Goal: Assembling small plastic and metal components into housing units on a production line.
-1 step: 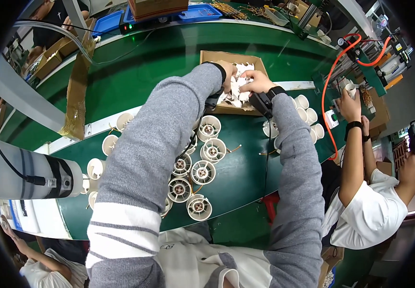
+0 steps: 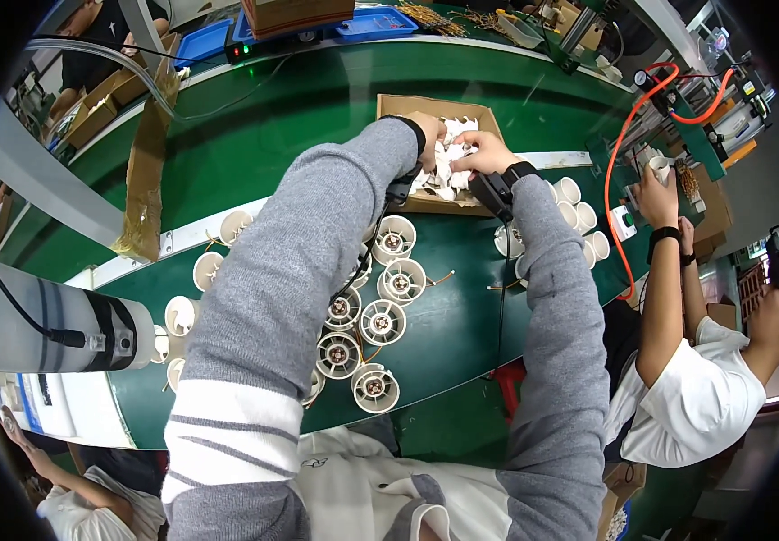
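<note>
A cardboard box (image 2: 448, 206) with several small white plastic parts (image 2: 448, 185) stands at the far side of the green table. Both of my hands are inside it. My left hand (image 2: 428, 137) is over the box's left part, fingers curled down among the parts; what they hold is hidden. From the right, my right hand (image 2: 487, 155) has its thumb and fingers closed on a white plastic part. Between my forearms stand several white round fan housings (image 2: 382, 323) with spoked centres and thin wires. More white housings (image 2: 182, 316) stand left of my left arm.
Several white cups (image 2: 568, 191) stand beyond my right forearm. An orange air hose (image 2: 613, 198) hangs at the right, near a co-worker (image 2: 696, 397) holding a white cylinder (image 2: 659, 169). A large grey-white cylinder (image 2: 56, 325) juts in at left. Behind the box runs a green belt (image 2: 317, 117).
</note>
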Tool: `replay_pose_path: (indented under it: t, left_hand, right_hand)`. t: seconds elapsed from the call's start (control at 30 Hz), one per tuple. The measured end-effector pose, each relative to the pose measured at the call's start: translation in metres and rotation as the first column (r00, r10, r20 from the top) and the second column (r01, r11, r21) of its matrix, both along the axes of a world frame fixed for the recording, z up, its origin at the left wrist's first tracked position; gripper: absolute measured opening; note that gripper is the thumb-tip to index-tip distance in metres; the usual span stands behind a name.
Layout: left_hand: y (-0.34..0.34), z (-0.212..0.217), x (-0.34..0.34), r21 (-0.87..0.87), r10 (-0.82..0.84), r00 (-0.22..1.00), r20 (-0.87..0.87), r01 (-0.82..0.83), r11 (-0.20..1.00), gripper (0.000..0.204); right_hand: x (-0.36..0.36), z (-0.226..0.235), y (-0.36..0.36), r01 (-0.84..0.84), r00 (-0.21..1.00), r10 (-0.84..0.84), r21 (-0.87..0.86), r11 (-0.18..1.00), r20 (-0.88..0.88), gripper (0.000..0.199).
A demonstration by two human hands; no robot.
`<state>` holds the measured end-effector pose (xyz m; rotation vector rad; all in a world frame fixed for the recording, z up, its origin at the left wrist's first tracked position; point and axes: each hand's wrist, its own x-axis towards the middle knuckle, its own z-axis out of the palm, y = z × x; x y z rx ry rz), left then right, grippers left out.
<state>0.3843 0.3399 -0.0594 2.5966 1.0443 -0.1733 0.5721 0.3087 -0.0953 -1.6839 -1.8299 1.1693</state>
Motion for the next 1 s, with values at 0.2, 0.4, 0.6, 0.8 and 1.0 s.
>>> replay_pose_path:
  t: [0.2, 0.4, 0.6, 0.8, 1.0]
  left_hand:
    - [0.002, 0.000, -0.007, 0.108, 0.132, 0.965, 0.227, -0.159, 0.981, 0.060]
    - [-0.018, 0.037, -0.012, 0.181, 0.264, 0.866, 0.425, -0.367, 0.913, 0.049]
    - [-0.081, 0.082, -0.032, 0.024, 0.274, 0.637, 0.721, -0.417, 0.909, 0.049]
    - [-0.211, 0.119, -0.120, -0.168, 0.174, 0.481, 0.859, -0.057, 0.984, 0.043]
    - [-0.336, 0.103, -0.266, -0.409, 0.409, 0.489, 0.770, -0.112, 0.906, 0.035]
  right_hand:
    - [-0.012, 0.023, -0.010, 0.117, 0.984, -0.141, 0.209, 0.971, 0.106, 0.041]
    - [-0.018, 0.051, -0.038, 0.236, 0.944, -0.285, 0.258, 0.937, 0.169, 0.039]
    - [-0.014, 0.093, -0.100, 0.311, 0.941, -0.188, 0.499, 0.809, -0.283, 0.037]
    - [-0.045, 0.099, -0.205, 0.263, 0.855, 0.006, 0.443, 0.857, -0.519, 0.030]
    - [-0.123, 0.097, -0.331, 0.173, 0.804, 0.088, 0.373, 0.911, -0.588, 0.035]
